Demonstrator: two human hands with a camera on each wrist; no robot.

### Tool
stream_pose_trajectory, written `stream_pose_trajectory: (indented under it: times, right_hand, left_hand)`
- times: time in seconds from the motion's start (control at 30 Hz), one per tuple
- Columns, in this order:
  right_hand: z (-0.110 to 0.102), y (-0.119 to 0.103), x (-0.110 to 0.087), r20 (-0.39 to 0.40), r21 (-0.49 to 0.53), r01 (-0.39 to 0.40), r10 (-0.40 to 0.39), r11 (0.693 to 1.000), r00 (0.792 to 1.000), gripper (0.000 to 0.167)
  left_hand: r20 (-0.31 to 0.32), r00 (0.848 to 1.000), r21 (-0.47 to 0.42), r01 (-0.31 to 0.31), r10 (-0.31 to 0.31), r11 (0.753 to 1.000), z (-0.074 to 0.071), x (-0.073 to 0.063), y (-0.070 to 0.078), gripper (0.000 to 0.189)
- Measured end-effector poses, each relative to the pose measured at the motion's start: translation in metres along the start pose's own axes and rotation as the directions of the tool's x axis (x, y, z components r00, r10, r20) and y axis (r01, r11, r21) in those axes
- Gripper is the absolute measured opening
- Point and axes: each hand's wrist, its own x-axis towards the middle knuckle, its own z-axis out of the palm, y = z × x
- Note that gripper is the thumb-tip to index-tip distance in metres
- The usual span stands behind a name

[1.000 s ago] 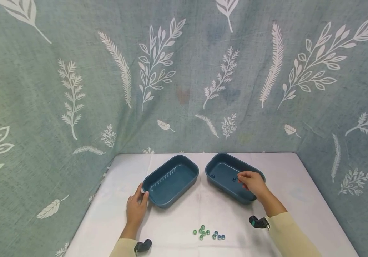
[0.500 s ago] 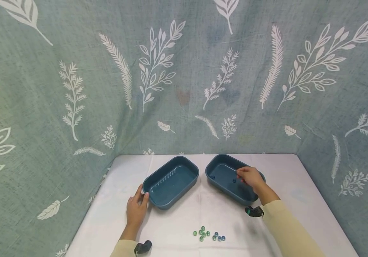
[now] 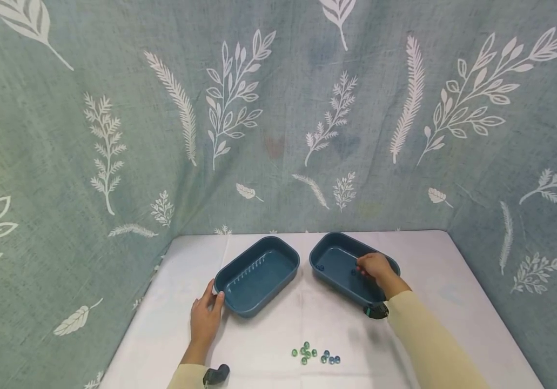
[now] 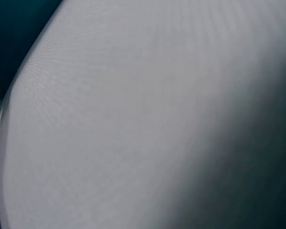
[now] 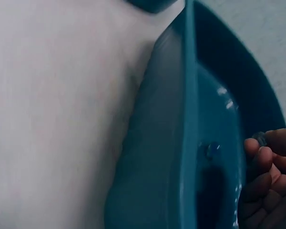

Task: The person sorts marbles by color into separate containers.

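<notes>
In the head view my right hand (image 3: 374, 266) is over the right blue tray (image 3: 348, 292). The right wrist view shows its thumb and fingertips pinching a small glass marble (image 5: 260, 139). Below the fingers a blue-looking marble (image 5: 213, 150) lies on the tray floor, and a few more marbles (image 3: 320, 268) sit at the tray's left end. My left hand (image 3: 204, 319) rests against the near-left corner of the left blue tray (image 3: 244, 313), fingers fairly straight and touching it. The left wrist view catches only a tray edge (image 4: 19, 43) and a sliver of finger.
On the white tabletop (image 3: 259, 346), near the front, lie a cluster of green marbles (image 3: 304, 352) and, right of it, a few blue ones (image 3: 331, 359). A leaf-patterned cloth (image 3: 278, 119) hangs behind and at both sides. A narrow gap separates the trays.
My right hand has shifted slightly left and lower into the right tray, its forearm swinging left. My left hand and both trays stay in place.
</notes>
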Motion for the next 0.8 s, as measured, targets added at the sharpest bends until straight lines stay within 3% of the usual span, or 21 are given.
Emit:
stream_pose_trajectory:
  times: [0.17, 0.3, 0.47, 0.8]
  right_hand:
    - [-0.001, 0.005, 0.01, -0.013, -0.075, -0.035, 0.035, 0.997, 0.999, 0.017]
    - [0.001, 0.012, 0.014, -0.012, -0.069, -0.08, 0.079, 0.994, 0.997, 0.018]
    - [0.006, 0.02, 0.018, -0.019, -0.103, -0.075, 0.073, 0.992, 0.997, 0.017]
    - [0.016, 0.02, 0.014, -0.004, -0.039, -0.075, 0.075, 0.996, 0.997, 0.012]
  left_hand:
    - [0.007, 1.0, -0.012, 0.004, -0.004, 1.0, -0.002, 0.001, 0.001, 0.057]
    - [0.012, 1.0, -0.006, 0.014, -0.013, 1.0, -0.002, 0.001, 0.0, 0.056]
    - [0.013, 1.0, -0.007, 0.017, -0.017, 1.0, -0.002, 0.002, -0.002, 0.056]
    - [0.031, 0.999, -0.005, 0.023, -0.023, 1.0, -0.002, 0.001, -0.003, 0.056]
